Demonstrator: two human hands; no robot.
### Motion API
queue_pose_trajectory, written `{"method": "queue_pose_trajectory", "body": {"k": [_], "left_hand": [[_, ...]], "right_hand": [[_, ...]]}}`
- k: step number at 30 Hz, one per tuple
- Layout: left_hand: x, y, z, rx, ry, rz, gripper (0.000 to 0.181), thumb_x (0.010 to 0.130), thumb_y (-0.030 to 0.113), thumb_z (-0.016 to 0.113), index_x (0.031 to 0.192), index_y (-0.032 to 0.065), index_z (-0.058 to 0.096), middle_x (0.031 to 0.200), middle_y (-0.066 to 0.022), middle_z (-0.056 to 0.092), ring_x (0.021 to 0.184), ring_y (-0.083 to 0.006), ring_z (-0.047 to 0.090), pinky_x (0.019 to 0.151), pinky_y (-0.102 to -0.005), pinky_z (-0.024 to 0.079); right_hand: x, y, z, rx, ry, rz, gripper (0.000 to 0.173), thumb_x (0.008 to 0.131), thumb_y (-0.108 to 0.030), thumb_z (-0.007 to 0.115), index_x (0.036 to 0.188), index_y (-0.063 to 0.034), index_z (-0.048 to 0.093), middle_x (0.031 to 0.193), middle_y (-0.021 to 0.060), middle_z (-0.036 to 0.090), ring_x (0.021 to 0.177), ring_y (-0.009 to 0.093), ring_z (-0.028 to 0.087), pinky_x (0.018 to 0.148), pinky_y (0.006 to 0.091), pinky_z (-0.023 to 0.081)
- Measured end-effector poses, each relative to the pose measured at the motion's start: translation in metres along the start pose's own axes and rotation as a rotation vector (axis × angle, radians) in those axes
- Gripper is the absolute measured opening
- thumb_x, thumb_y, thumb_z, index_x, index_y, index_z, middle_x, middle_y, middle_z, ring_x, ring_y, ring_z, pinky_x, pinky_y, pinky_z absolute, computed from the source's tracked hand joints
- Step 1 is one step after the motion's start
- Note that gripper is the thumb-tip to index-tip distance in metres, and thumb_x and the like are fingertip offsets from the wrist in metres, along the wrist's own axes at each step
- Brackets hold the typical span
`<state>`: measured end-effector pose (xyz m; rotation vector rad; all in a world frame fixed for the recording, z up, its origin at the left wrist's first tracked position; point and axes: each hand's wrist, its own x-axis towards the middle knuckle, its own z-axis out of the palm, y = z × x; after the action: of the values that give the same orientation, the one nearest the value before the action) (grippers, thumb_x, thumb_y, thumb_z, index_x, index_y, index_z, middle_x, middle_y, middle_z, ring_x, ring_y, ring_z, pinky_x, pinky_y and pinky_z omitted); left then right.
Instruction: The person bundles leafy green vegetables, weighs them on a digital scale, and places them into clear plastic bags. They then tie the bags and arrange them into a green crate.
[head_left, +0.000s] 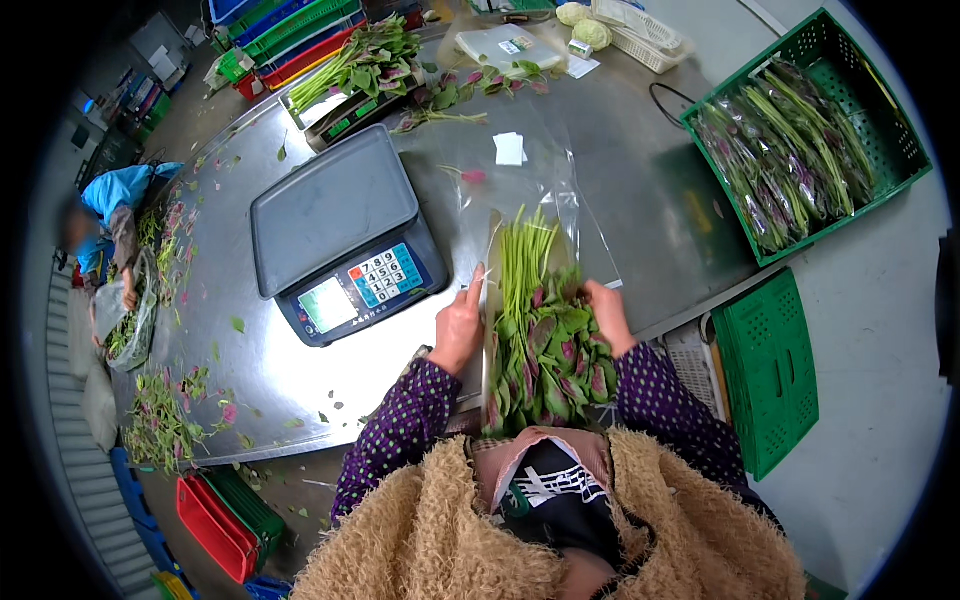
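A bunch of leafy amaranth greens (555, 352) with purple-centred leaves lies before me, stems pointing away. It rests at the open end of a clear plastic bag (517, 184), which stretches up the steel table. At the bunch's left side, my left hand (459, 330) pinches the bag's edge, index finger extended along it. My right hand (609, 315) is on the right side at the leaves, seemingly holding the bag's other edge; its fingertips are partly hidden. Left of the bag stands a digital scale (337, 210) with a bare grey pan.
A green crate (825, 232) at right holds several bagged bunches. Loose greens (375, 56) lie on a second scale (352, 120). Flat bags (510, 49) and white cards (510, 148) lie farther back. At left, another person in blue (116, 195) handles a bag of greens (135, 322).
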<state>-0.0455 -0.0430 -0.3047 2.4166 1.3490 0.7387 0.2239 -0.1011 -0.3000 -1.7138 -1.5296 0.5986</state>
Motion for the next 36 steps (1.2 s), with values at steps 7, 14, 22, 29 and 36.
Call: {"method": "queue_pose_trajectory", "body": {"k": [7,14,22,29,36], "left_hand": [[-0.071,0.045,-0.048,-0.181,-0.352,0.117,0.081,0.074,-0.002,0.054,0.148,0.0045,0.022,0.084,-0.019,0.063,0.062,-0.032,0.062,0.053,-0.0389,0.05],[-0.095,0.06,-0.054,-0.334,-0.325,-0.039,0.067,0.088,0.005,0.053,0.148,0.0105,0.024,0.11,-0.0178,0.063,0.099,-0.0285,0.063,0.079,-0.0362,0.054],[0.091,0.158,-0.261,-1.096,0.227,0.146,0.086,0.081,-0.005,0.056,0.151,0.0119,0.01,0.079,-0.0099,0.063,0.057,-0.0158,0.059,0.051,-0.0267,0.05],[0.146,0.136,-0.196,-1.349,0.383,0.021,0.072,0.084,-0.003,0.054,0.147,0.0113,0.023,0.089,-0.009,0.06,0.066,-0.0149,0.06,0.057,-0.0291,0.055],[0.127,0.118,-0.093,-0.951,0.362,0.256,0.015,0.085,-0.006,0.056,0.097,0.0003,0.062,0.093,-0.0073,0.058,0.082,-0.0168,0.059,0.075,-0.0278,0.048]], "right_hand": [[-0.086,-0.061,-0.041,-0.266,-0.144,-0.182,0.016,0.072,-0.006,0.066,0.083,-0.0029,0.055,0.076,0.0171,0.055,0.07,0.038,0.058,0.059,0.0419,0.046],[-0.117,-0.052,-0.054,-0.079,-0.355,-0.257,0.01,0.078,-0.01,0.065,0.075,-0.0053,0.058,0.069,0.0102,0.056,0.055,0.024,0.055,0.049,0.0337,0.044],[0.049,-0.256,-0.203,-0.047,0.424,-0.512,0.007,0.077,-0.006,0.062,0.076,0.0003,0.058,0.066,0.0124,0.059,0.055,0.023,0.056,0.055,0.0323,0.044],[0.116,-0.268,-0.204,-0.522,0.639,-0.882,0.013,0.079,-0.013,0.062,0.086,-0.0017,0.062,0.082,0.0112,0.063,0.073,0.029,0.063,0.063,0.0369,0.049],[0.112,-0.293,-0.165,-0.826,-0.042,-0.553,0.025,0.076,-0.029,0.065,0.066,-0.0056,0.064,0.064,0.0136,0.061,0.064,0.035,0.062,0.057,0.0432,0.048]]}}
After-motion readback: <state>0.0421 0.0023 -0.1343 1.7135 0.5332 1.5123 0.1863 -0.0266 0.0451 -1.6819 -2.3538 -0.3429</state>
